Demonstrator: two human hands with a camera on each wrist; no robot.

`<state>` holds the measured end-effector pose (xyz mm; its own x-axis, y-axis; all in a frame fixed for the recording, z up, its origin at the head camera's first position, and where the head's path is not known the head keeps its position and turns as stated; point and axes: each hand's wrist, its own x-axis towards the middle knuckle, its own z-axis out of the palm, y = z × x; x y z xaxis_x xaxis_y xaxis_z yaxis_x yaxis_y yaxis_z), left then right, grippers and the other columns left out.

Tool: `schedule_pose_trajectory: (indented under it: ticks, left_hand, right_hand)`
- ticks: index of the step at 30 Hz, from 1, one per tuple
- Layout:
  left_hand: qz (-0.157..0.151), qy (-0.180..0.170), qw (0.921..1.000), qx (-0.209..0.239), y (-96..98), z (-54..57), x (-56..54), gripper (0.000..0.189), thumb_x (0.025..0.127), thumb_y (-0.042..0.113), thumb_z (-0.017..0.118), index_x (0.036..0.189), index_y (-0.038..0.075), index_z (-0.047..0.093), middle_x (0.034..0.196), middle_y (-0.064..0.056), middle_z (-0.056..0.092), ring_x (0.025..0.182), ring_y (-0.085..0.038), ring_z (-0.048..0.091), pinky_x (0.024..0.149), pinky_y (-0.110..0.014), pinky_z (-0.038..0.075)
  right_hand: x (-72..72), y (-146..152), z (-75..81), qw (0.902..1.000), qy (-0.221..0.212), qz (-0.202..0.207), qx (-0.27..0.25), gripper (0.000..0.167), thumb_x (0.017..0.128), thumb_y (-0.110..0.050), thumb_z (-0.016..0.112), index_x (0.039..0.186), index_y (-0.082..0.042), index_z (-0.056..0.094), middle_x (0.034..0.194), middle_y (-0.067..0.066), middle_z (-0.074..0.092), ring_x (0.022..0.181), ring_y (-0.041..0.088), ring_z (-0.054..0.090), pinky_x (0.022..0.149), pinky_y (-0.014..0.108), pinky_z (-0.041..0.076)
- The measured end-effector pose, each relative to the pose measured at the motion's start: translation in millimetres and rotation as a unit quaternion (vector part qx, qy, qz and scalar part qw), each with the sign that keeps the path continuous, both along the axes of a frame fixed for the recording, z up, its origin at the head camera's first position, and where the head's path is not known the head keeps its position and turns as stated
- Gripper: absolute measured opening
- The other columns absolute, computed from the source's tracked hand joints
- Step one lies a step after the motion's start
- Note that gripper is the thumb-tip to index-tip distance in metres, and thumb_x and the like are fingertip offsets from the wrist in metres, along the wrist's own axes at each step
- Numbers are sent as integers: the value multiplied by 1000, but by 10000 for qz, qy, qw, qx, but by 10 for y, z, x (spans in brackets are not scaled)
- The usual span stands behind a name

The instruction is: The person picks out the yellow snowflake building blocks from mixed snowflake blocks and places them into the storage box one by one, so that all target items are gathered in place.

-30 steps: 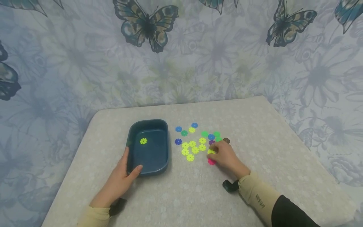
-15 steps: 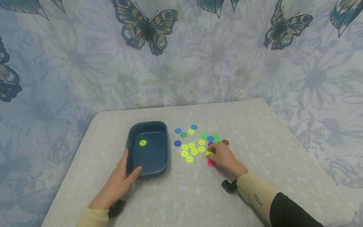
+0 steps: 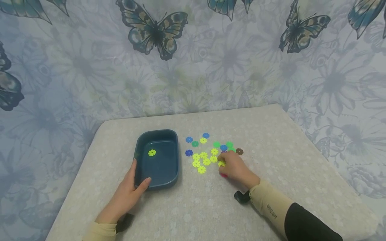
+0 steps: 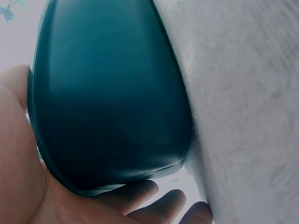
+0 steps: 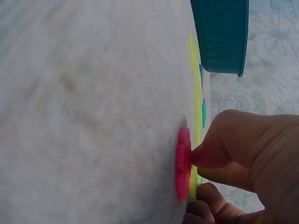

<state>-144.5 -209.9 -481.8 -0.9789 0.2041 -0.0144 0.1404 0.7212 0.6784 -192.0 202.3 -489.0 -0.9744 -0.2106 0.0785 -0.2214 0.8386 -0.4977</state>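
A dark blue tray (image 3: 156, 167) stands on the table with one yellow flower-shaped disc (image 3: 152, 152) inside. My left hand (image 3: 125, 197) holds its near left corner, thumb at the near rim; in the left wrist view several fingertips (image 4: 140, 191) show by the tray's wall. My right hand (image 3: 238, 167) is low over the table at the right of the scattered discs, its thumb and fingers curled at a yellow flower disc (image 3: 221, 163), which they partly cover. Beside the thumb, a pink flower disc (image 5: 183, 163) shows in the right wrist view; the hand mostly hides it from the head.
Several yellow discs (image 3: 206, 161) lie between tray and right hand. Blue (image 3: 189, 153), green (image 3: 216, 144) and brown (image 3: 239, 151) discs lie around and behind them. The cloth-covered table (image 3: 187, 214) meets a butterfly-patterned wall (image 3: 193, 67) at the back.
My right hand has shifted slightly left, uncovering the brown disc and covering more of the pink one. The yellow disc at its fingers has slid slightly left. My left hand stays on the tray.
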Motion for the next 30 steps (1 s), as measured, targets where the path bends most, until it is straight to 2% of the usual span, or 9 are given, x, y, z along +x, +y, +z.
schedule_pose_trajectory:
  ticks: [2,10,14,18,20,23,26,28,30]
  left_hand:
    - [16,-17,10000,-21,-1,2,3,101,103,55,56,165,11,-12,172,-23,0,156,-50,11,119,-72,20]
    - [13,16,10000,-29,-9,-11,3,102,103,55,57,165,11,-11,172,-23,1,156,-50,12,118,-72,21]
    - [31,-29,10000,-33,-4,-14,3,103,102,56,56,165,12,-12,172,-22,1,156,-49,11,118,-72,20]
    - [40,-48,10000,-37,0,-16,6,103,102,57,56,165,13,-13,172,-22,1,156,-50,11,118,-73,20]
    - [41,-40,10000,-33,0,-17,6,103,102,57,56,165,14,-13,172,-22,1,156,-50,11,118,-73,20]
    - [30,-7,10000,-29,1,-17,7,102,102,57,56,165,13,-13,172,-22,1,156,-50,11,118,-73,21]
    - [23,19,10000,-28,5,-13,8,102,103,56,56,165,13,-12,172,-23,1,156,-50,12,118,-73,21]
    - [31,20,10000,-33,8,-8,9,102,103,56,56,165,12,-12,172,-23,1,155,-50,12,118,-73,21]
    - [41,18,10000,-43,13,-5,8,102,103,56,56,165,12,-12,172,-23,1,155,-50,12,118,-73,21]
  right_hand:
    - [1,-11,-3,9999,30,16,123,40,72,-3,75,113,-1,76,106,9,73,97,23,60,90,44,54]
    - [8,-27,1,9998,45,27,176,37,73,-3,76,110,-1,75,97,5,68,88,19,53,80,37,52]
    - [18,-20,-11,9996,206,125,160,35,72,-1,74,107,1,77,99,7,70,92,21,58,83,39,53]
    - [20,-8,-25,9971,575,433,258,18,70,2,70,86,-1,77,89,7,70,98,26,62,89,42,54]
    - [16,-3,-25,9950,719,605,337,10,69,4,68,72,-5,72,77,2,65,97,25,62,88,41,53]
    - [11,4,-16,9933,775,769,373,18,67,5,68,61,-11,61,65,-4,51,89,22,56,81,37,49]
    - [10,10,-4,9936,692,817,357,23,67,5,68,58,-12,55,63,-6,41,82,19,49,75,33,43]
    - [11,13,1,9943,625,799,314,19,67,5,69,60,-10,59,64,-5,42,81,19,47,74,33,42]
    - [18,13,9,9957,543,691,285,11,67,5,70,67,-6,68,68,-3,51,83,18,49,76,34,46]
